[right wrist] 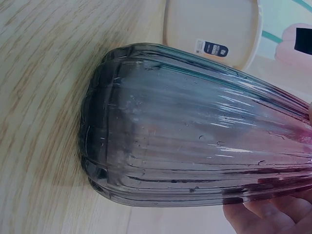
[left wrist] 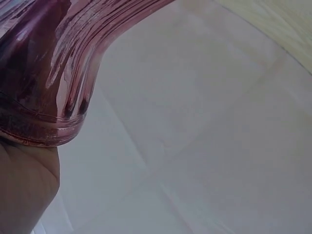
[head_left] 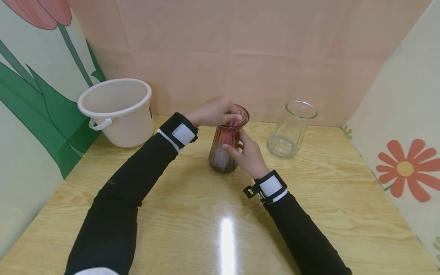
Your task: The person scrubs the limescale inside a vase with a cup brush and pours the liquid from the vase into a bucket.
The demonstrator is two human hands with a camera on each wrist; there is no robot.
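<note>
- Standing upright on the worktop (head_left: 192, 214) at frame centre, the tinted vase (head_left: 225, 147) is grasped at its side by the right hand (head_left: 248, 156).
- The left hand (head_left: 214, 111) has its fingers curled at the vase's rim.
- A white bucket (head_left: 118, 112) sits upper left; a clear vase (head_left: 292, 130) stands right of centre.

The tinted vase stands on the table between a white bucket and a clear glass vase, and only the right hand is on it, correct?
Not quite: both hands are on the tinted vase. The head view shows the left hand at its mouth and the right hand on its side. The rest holds.
</note>
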